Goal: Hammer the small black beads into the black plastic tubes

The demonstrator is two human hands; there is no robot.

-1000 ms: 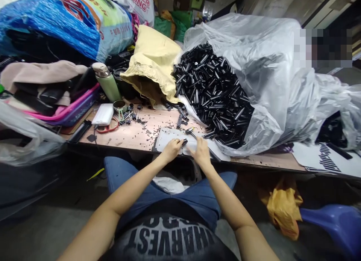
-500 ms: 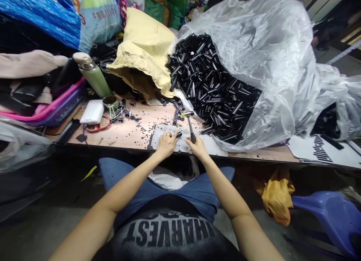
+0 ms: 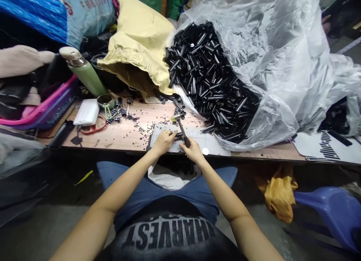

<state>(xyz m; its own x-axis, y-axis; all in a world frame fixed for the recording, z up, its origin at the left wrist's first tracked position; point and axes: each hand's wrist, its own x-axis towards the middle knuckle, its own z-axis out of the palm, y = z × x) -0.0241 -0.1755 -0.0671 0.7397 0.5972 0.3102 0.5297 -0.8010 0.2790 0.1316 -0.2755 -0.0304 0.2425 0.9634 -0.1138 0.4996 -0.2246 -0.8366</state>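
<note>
My right hand (image 3: 193,150) is closed round the dark handle of a small hammer (image 3: 182,130). The hammer's head, with a yellow-green face on its left end, is raised above the board. My left hand (image 3: 164,141) is closed on a short black tube (image 3: 178,135) that pokes out to the right between thumb and fingers, under the hammer. Both hands are over a pale grey board (image 3: 210,141) at the table's front edge. A white round disc (image 3: 205,151) lies on the board right of my right hand. Black ringed parts (image 3: 178,107) lie just behind the board.
A clear plastic bag (image 3: 279,58) spills a large heap of black tubes (image 3: 208,77). Left of it lies a yellow sack (image 3: 141,39). Tiny black bits are scattered on the table (image 3: 113,139). A green flask (image 3: 87,75), white box (image 3: 87,112) and red scissors (image 3: 94,126) stand left.
The hammer has moved left, its head now nearer the tube in my left hand. The white disc now shows on the board. The whole view has shifted slightly.
</note>
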